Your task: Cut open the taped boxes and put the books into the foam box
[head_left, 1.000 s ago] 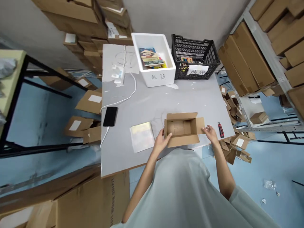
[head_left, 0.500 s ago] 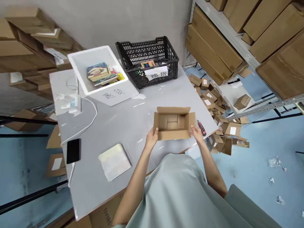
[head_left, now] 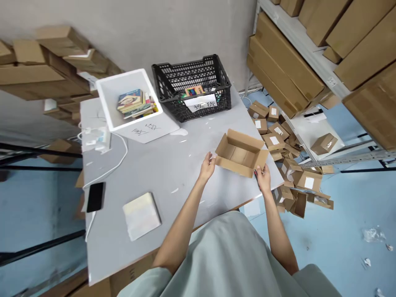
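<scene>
An open cardboard box [head_left: 236,166] with its flaps up sits turned at an angle on the right part of the table; I see only bare cardboard inside it. My right hand [head_left: 263,178] grips its near right corner. Beside the box's left end, my left hand [head_left: 207,167] has its fingers apart and holds nothing; whether a fingertip still touches the flap I cannot tell. Partly under my right hand lies a red and black utility knife [head_left: 256,177].
A white foam box [head_left: 102,99] of books and a black crate [head_left: 192,108] stand along the back. A pale wrapped flat item [head_left: 141,216], a phone [head_left: 95,197] and a power strip [head_left: 103,139] lie left. Cartons are heaped on the floor [head_left: 343,206] at right.
The box has moved right and away from me and has turned clockwise. My left hand has let go of its left end, while my right hand has stayed on the right end.
</scene>
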